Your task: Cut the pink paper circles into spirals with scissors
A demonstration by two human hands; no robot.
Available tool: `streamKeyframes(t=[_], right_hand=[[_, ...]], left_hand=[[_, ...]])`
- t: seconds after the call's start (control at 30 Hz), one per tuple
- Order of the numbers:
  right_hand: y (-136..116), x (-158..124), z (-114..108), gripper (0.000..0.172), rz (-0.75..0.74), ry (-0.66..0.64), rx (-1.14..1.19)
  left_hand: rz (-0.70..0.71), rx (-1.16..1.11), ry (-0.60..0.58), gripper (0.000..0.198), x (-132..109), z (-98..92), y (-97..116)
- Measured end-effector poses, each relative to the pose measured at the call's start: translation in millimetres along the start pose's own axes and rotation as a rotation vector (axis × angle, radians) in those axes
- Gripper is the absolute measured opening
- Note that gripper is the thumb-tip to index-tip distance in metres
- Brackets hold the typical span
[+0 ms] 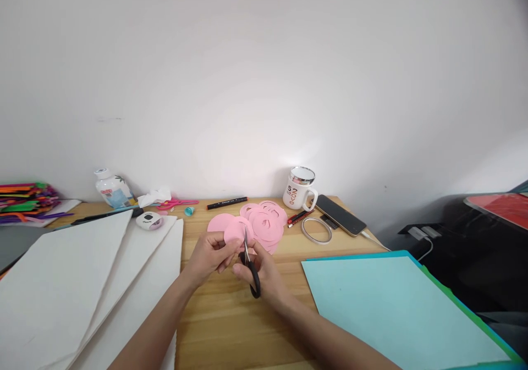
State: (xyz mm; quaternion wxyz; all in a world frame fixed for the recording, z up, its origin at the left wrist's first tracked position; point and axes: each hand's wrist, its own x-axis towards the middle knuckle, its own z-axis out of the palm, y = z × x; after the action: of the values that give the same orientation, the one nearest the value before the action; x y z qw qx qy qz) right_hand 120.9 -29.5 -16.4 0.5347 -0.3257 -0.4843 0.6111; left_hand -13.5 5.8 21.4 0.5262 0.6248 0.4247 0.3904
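Between the thumb and fingers of my left hand (209,255) is a pink paper circle (233,231), held just above the table. My right hand (264,274) grips black-handled scissors (254,282), their blades pointing up and lying against the circle's right edge. From this angle I cannot tell how far the blades are apart. Behind my hands, several pink paper pieces (268,221), some with cut-out curves, lie in an overlapping pile. Another pink paper circle (218,222) rests to the left of the pile, partly covered by the held one.
White paper sheets (136,304) cover the left side, with a white tape dispenser (149,221) on them. Blue and green sheets (396,304) lie at right. Along the back stand a white bottle (112,187), a black marker (226,203), a mug (297,189), a tape roll (316,241) and a phone (341,215).
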Motion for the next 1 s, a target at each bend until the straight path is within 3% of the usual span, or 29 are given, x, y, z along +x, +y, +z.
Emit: streamKeyframes(t=[0.9, 1.0], right_hand=[[11.5, -1.5, -1.4, 0.049, 0.063, 0.017, -0.022], [10.9, -2.2, -0.1, 0.049, 0.039, 0.028, -0.034]], left_hand=[[0.072, -0.078, 0.118, 0.036, 2.2, -7.5, 1.6], [0.042, -0.069, 0.083, 0.033, 1.7, -5.0, 2.0]])
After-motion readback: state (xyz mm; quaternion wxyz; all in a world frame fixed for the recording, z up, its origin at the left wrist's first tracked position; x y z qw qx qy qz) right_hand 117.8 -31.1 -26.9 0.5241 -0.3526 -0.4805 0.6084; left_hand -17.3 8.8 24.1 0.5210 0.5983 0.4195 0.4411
